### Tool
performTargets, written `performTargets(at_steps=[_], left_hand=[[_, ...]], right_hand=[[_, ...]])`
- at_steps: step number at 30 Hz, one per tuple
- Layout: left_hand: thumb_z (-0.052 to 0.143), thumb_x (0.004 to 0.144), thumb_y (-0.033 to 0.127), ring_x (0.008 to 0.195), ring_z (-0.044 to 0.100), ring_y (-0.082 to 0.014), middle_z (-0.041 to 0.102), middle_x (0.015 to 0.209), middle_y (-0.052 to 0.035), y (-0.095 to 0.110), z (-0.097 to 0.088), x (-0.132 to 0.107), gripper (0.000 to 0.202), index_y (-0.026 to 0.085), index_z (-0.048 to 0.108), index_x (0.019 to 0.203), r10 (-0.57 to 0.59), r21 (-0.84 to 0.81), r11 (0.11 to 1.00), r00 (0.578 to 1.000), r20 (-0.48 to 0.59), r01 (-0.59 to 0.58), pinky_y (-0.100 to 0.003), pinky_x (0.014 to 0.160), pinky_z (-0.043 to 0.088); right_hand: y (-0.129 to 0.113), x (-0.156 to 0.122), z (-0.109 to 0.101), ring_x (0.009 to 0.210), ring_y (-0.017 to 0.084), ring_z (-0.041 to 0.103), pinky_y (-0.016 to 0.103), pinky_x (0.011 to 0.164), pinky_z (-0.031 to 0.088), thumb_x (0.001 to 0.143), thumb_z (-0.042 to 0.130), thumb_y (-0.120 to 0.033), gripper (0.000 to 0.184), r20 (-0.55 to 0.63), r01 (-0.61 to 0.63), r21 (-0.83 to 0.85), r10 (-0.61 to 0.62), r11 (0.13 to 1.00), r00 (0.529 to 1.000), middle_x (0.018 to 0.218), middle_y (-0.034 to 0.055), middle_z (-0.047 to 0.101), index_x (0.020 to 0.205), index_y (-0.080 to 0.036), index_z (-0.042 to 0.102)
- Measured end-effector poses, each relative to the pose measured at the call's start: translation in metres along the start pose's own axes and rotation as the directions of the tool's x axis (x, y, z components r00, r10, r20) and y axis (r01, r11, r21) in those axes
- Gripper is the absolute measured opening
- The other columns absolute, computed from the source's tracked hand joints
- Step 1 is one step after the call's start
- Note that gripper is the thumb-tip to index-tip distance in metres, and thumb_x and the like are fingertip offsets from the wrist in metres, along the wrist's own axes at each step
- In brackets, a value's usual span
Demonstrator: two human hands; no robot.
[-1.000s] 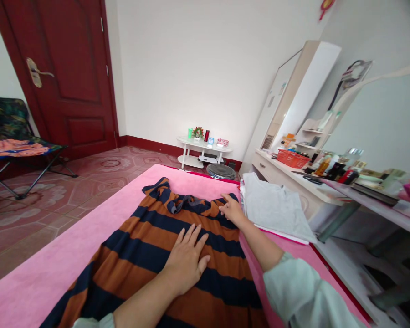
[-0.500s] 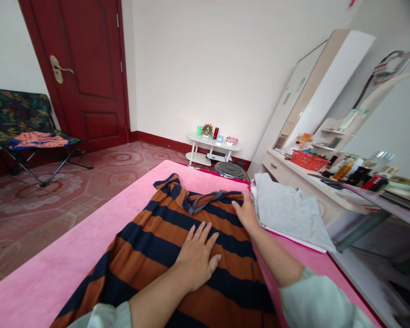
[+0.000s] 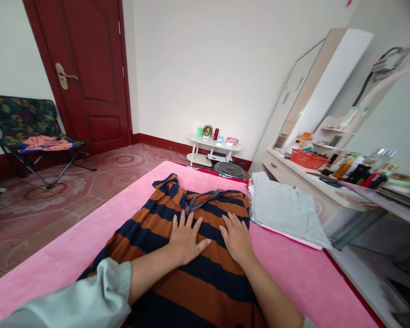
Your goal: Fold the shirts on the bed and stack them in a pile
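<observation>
A brown and navy striped shirt (image 3: 187, 282) lies spread on the pink bed cover (image 3: 294, 278), its collar (image 3: 203, 200) toward the far edge. Flat on its upper middle rests my left hand (image 3: 185, 239), fingers spread and holding nothing. My right hand (image 3: 237, 237) also lies on the cloth, near the shirt's right side, with its fingers stretched forward. A stack of folded clothes with a light grey shirt (image 3: 283, 205) on top sits just right of the striped one.
A white dressing table with a red basket (image 3: 309, 157) and bottles borders the bed on the right. Beyond the foot stand a small white table (image 3: 213, 143) and a round dark lid-like object (image 3: 229, 170). A folding chair (image 3: 37, 136) holds orange cloth at left.
My right hand has come off the shirt's right shoulder edge and moved inward and nearer, onto the chest. My left hand has slid slightly left and forward. The shirt's right side now lies further in.
</observation>
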State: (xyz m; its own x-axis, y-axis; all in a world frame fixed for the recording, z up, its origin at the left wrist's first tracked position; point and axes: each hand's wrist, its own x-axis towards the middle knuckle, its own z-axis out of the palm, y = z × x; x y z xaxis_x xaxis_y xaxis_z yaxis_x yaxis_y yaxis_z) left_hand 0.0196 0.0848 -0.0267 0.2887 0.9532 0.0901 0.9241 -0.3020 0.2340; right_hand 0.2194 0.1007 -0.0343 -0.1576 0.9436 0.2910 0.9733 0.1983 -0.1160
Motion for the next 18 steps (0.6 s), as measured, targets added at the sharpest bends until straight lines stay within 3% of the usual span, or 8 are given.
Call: performTargets(at_steps=[5,9,10,11,12,13,15,18], left_hand=[[0.031,0.075,0.08,0.137,0.015,-0.0446,0.017,0.154,-0.0121,-0.033,-0.016,0.036,0.082,0.035,0.027,0.144,0.205,0.008,0.978,0.967,0.154,-0.209,-0.068,0.103,0.006],[0.047,0.078,0.069,0.139,0.014,-0.0385,0.016,0.155,-0.0043,-0.067,-0.044,0.095,0.072,0.039,0.032,0.141,0.431,0.016,0.888,0.844,0.32,-0.459,-0.058,0.107,0.013],[0.055,0.076,0.064,0.139,0.013,-0.0375,0.021,0.154,-0.0033,-0.074,-0.052,0.112,0.068,0.038,0.04,0.138,0.41,0.082,0.89,0.865,0.29,-0.449,-0.056,0.109,0.009],[0.062,0.075,0.056,0.14,0.009,-0.0375,0.024,0.153,-0.0026,-0.08,-0.06,0.129,0.065,0.037,0.045,0.135,0.32,0.17,0.92,0.927,0.197,-0.354,-0.056,0.109,0.006],[0.065,0.076,0.049,0.14,0.005,-0.0378,0.021,0.154,-0.0023,-0.086,-0.066,0.145,0.065,0.035,0.044,0.136,0.206,0.225,0.949,0.975,0.088,-0.221,-0.056,0.109,0.004],[0.061,0.08,0.044,0.14,0.0,-0.039,0.015,0.155,-0.0056,-0.09,-0.069,0.158,0.066,0.031,0.038,0.14,0.127,0.243,0.962,0.992,0.01,-0.126,-0.059,0.108,0.002],[0.05,0.087,0.04,0.139,-0.002,-0.0419,0.005,0.156,-0.0127,-0.096,-0.067,0.172,0.068,0.023,0.023,0.147,-0.018,0.229,0.973,0.995,-0.094,0.039,-0.064,0.105,0.004],[0.04,0.09,0.048,0.138,0.007,-0.0435,0.01,0.154,-0.0175,-0.101,-0.047,0.158,0.066,0.019,0.024,0.147,-0.09,0.187,0.977,0.995,-0.049,0.098,-0.064,0.102,0.016]], right_hand=[[-0.002,-0.001,0.0,0.134,0.027,0.031,0.047,0.107,0.023,0.093,0.034,-0.036,0.046,0.0,-0.021,0.002,0.021,1.0,1.0,0.145,0.0107,0.039,0.134,-0.019,0.047],[-0.003,-0.002,0.001,0.134,0.027,0.031,0.046,0.108,0.022,0.093,0.034,-0.035,0.046,-0.016,-0.035,0.015,0.036,0.999,0.999,0.145,0.0101,0.039,0.134,-0.019,0.047],[-0.002,-0.002,0.001,0.134,0.027,0.03,0.046,0.108,0.021,0.093,0.034,-0.036,0.046,-0.015,-0.04,0.025,0.04,0.999,0.999,0.145,0.0098,0.038,0.134,-0.019,0.047],[-0.002,-0.002,0.001,0.135,0.027,0.03,0.046,0.108,0.021,0.093,0.034,-0.036,0.046,-0.012,-0.043,0.036,0.043,0.998,0.999,0.145,0.0094,0.038,0.135,-0.02,0.046],[-0.001,-0.002,0.001,0.135,0.026,0.029,0.045,0.108,0.021,0.093,0.035,-0.037,0.046,-0.008,-0.047,0.047,0.047,0.998,0.999,0.146,0.009,0.038,0.135,-0.02,0.046],[-0.001,-0.002,0.0,0.135,0.026,0.029,0.045,0.108,0.02,0.093,0.035,-0.037,0.046,-0.006,-0.05,0.056,0.051,0.997,0.999,0.146,0.0086,0.037,0.135,-0.021,0.046],[0.0,-0.001,-0.001,0.135,0.026,0.029,0.044,0.109,0.019,0.093,0.034,-0.038,0.046,-0.003,-0.053,0.063,0.053,0.997,0.999,0.146,0.0078,0.037,0.135,-0.022,0.045],[0.001,-0.001,-0.002,0.134,0.025,0.03,0.043,0.108,0.02,0.093,0.035,-0.039,0.045,-0.008,-0.055,0.055,0.055,0.997,0.998,0.145,0.0073,0.039,0.134,-0.022,0.046]])
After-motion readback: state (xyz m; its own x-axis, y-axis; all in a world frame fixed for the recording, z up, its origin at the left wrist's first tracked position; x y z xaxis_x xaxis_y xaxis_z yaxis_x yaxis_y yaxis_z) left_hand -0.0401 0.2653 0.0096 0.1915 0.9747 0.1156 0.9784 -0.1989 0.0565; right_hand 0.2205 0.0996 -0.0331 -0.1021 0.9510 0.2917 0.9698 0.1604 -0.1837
